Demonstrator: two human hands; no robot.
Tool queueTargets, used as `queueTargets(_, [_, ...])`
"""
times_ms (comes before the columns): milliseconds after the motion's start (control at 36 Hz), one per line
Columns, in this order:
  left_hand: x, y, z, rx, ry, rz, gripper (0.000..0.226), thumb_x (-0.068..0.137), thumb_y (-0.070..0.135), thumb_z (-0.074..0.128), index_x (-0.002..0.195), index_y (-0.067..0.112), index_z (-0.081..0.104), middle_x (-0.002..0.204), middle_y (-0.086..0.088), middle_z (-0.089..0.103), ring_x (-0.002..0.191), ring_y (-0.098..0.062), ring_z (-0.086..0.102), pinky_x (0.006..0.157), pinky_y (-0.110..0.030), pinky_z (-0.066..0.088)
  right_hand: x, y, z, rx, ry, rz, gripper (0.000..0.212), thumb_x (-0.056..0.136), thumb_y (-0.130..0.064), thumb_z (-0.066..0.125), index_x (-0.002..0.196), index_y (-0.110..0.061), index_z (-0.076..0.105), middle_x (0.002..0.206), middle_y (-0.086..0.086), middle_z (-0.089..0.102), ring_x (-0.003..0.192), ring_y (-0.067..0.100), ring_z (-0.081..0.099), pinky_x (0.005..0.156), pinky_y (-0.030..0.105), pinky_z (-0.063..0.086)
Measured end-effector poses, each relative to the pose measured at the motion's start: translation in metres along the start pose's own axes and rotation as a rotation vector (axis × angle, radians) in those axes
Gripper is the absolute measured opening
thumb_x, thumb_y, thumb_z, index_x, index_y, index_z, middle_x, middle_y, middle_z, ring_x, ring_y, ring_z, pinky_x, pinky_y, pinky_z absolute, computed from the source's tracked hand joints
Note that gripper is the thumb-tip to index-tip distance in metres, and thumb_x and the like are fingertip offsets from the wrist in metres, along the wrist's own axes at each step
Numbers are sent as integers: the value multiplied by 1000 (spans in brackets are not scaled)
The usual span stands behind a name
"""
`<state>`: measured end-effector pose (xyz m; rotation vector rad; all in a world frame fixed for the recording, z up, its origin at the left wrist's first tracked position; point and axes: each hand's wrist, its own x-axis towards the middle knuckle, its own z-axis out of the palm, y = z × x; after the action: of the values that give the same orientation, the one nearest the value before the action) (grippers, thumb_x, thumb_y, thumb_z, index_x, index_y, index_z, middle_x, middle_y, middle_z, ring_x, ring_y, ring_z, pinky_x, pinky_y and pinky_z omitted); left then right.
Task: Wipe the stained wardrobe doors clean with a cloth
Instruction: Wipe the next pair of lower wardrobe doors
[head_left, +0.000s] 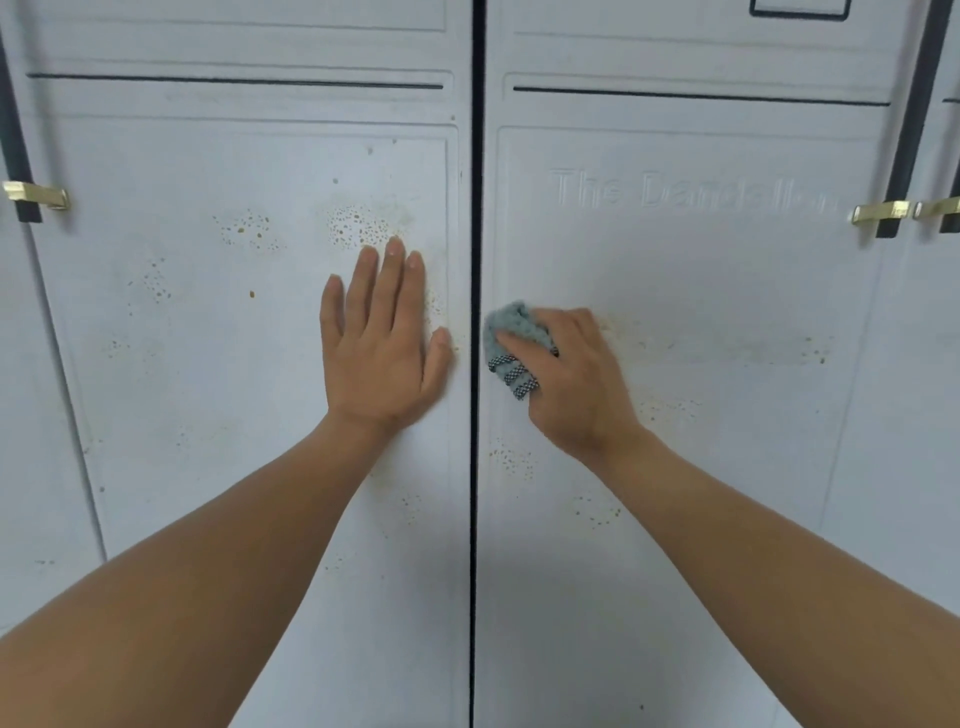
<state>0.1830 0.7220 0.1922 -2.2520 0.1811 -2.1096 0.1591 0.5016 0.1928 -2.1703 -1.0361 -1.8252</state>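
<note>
Left hand (382, 343) flat, fingers straight, on stained white left wardrobe door (208, 338); right hand (571, 374) grips crumpled blue-grey cloth (511, 332) against right door (727, 338).

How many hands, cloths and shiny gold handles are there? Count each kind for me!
Hands: 2 (left hand, right hand)
Cloth: 1
Gold handles: 3
Total: 6
</note>
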Motion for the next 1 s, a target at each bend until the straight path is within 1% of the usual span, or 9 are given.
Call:
queueTargets(56, [0, 0, 0, 11, 10, 4, 71, 103, 46, 30, 164, 9, 29, 172, -11, 24, 160, -29, 17, 128, -55, 14, -5, -7, 9, -9, 2, -14, 37, 83, -2, 61, 118, -4, 71, 115, 16, 64, 100, 30, 50, 81, 38, 51])
queueTargets(167, [0, 0, 1, 4, 13, 2, 71, 103, 46, 33, 164, 9, 27, 172, -11, 23, 161, -28, 15, 128, -56, 14, -33, -11, 15, 47, -310, -362, 32, 75, -4, 71, 107, -6, 73, 112, 16, 65, 97, 31, 53, 77, 43, 53])
queueTargets(222, [-1, -1, 1, 7, 23, 1, 71, 104, 46, 31, 164, 9, 28, 172, -11, 24, 160, -29, 17, 128, -56, 15, -34, -9, 10, 67, -338, -410, 35, 71, -1, 74, 105, -7, 74, 109, 15, 66, 95, 30, 53, 74, 40, 52])
queueTargets(361, [-1, -1, 1, 2, 23, 6, 71, 103, 45, 33, 164, 9, 28, 171, -11, 25, 160, -29, 17, 127, -56, 16, -25, -6, 6, 59, -110, -95, 35, 83, -9, 72, 118, -7, 72, 110, 14, 66, 94, 28, 54, 75, 36, 52])
queueTargets(472, [0, -1, 2, 7, 56, 4, 70, 102, 44, 36, 163, 10, 31, 170, -10, 29, 160, -28, 21, 126, -57, 18, -37, -6, 7, 41, -365, -434, 39, 74, -5, 76, 113, -9, 72, 113, 13, 65, 97, 29, 55, 75, 39, 53])
queueTargets(528, [-1, -1, 2, 2, 60, 1, 69, 101, 42, 38, 163, 11, 33, 170, -10, 30, 159, -28, 22, 126, -57, 19, -30, -1, -2, 40, -334, -382, 38, 75, -1, 74, 112, -9, 73, 110, 15, 65, 94, 30, 56, 71, 38, 53])
queueTargets(695, [-1, -1, 2, -12, 64, 0, 69, 101, 42, 37, 162, 11, 33, 170, -10, 30, 159, -28, 21, 126, -56, 19, 18, 32, -32, -7, 149, 146, 36, 86, -11, 52, 117, -6, 70, 113, 23, 58, 97, 39, 54, 73, 38, 51])
queueTargets(806, [-1, -1, 4, -3, 86, 3, 68, 101, 42, 38, 162, 11, 35, 169, -10, 32, 159, -28, 23, 126, -56, 20, 33, 51, -33, -89, 232, 387, 38, 78, 1, 57, 113, -8, 70, 117, 21, 57, 99, 40, 53, 80, 35, 44])
queueTargets(1000, [-2, -2, 4, 7, 92, 13, 68, 101, 42, 38, 162, 11, 34, 169, -11, 32, 158, -29, 24, 125, -57, 22, -16, 28, -19, -85, -34, 5, 32, 89, -10, 49, 108, -4, 75, 111, 19, 65, 100, 36, 55, 75, 44, 57])
